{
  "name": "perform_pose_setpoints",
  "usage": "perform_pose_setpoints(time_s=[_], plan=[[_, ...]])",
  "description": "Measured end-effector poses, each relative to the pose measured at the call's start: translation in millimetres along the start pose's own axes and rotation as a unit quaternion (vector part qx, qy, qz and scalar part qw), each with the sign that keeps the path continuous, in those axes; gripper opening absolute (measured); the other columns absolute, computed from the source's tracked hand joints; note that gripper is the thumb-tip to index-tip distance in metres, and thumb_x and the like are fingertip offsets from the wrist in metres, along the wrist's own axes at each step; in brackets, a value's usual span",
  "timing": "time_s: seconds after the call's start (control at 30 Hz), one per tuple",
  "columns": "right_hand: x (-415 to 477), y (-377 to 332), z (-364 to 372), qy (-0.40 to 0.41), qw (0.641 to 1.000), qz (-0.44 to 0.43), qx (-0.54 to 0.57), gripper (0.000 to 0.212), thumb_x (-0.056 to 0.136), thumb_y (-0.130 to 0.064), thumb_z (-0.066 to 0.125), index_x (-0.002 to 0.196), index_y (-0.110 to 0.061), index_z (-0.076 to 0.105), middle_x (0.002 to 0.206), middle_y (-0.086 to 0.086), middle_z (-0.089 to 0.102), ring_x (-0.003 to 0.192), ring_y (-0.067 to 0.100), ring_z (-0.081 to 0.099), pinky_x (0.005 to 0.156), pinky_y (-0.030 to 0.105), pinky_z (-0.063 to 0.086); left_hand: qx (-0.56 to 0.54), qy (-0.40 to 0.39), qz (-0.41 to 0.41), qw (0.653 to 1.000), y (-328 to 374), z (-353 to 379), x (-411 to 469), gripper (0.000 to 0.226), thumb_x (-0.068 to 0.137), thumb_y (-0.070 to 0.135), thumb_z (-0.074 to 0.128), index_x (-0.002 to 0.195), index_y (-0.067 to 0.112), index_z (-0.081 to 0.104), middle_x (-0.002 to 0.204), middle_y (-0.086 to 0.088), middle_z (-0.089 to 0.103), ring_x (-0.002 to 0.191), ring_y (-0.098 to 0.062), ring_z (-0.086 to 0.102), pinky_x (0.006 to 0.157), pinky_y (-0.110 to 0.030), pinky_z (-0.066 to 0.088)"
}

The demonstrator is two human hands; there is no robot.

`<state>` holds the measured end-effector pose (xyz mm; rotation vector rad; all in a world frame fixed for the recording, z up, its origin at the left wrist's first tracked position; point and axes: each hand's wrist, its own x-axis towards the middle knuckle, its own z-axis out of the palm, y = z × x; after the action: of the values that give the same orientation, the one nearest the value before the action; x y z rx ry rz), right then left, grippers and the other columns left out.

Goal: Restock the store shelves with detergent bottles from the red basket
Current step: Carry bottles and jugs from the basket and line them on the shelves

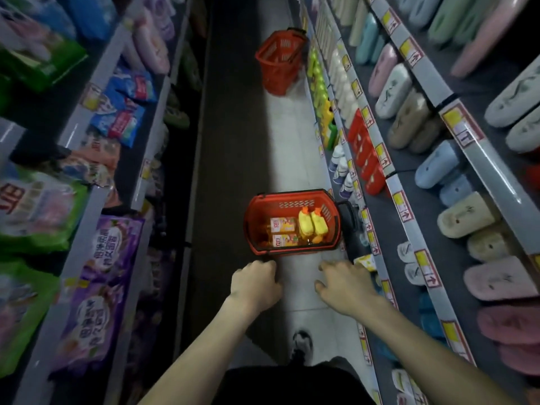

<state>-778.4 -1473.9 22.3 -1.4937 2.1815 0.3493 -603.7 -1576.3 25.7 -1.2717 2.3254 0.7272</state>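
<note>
From my head camera, both my hands hang just short of the red basket (249, 226), which stands on the floor at 12 o'clock from them and holds the stock: two yellow bottles (311, 222) lying side by side toward 1 o'clock, and two orange-labelled bottles (282, 232) lying flat at 11. My left hand (255, 283) is loosely curled and holds nothing; my right hand (344, 283) is spread with fingers relaxed, also empty. I judge the step is reaching in for a bottle. I'd take a yellow one by its body with the right hand, since it lies nearest the shelving at 3 o'clock, and lift it straight up clear of the rim. The pale tiled floor (292, 159) is a narrow strip, dim on its 9 o'clock side. A second red basket (279, 61) stands farther up the aisle at 12. Slippers (467, 217) fill the shelves at 3 o'clock; detergent bags (96, 276) fill those at 9.
</note>
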Motion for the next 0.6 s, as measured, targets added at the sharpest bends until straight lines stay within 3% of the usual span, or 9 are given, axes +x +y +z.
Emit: perform_pose_setpoints(time_s=[0.33,0.6], plan=[[123.9,10.6,-12.8,-0.035,0.999,-0.038,0.001,0.048,0.099,-0.044,0.05,0.137,-0.015,0.059,0.133,0.008,0.067,0.124,0.03,0.06,0.097,0.038,0.05,-0.004,-0.005,0.025,1.0,-0.5,-18.9,125.3,0.031,0.098,0.034,0.053,0.125,0.021,0.062,0.129,-0.004,0.068,0.118,-0.031,0.065,0.098,-0.044,0.048],[220.1,10.3,-20.2,-0.134,0.99,-0.036,0.02,0.045,0.099,-0.038,0.051,0.135,-0.012,0.059,0.134,0.012,0.064,0.125,0.033,0.056,0.097,0.042,0.049,-0.068,-0.087,0.004,0.994,-30.9,-24.2,220.6,0.03,0.099,0.033,0.052,0.126,0.026,0.062,0.125,-0.001,0.068,0.109,-0.028,0.068,0.091,-0.041,0.057]])
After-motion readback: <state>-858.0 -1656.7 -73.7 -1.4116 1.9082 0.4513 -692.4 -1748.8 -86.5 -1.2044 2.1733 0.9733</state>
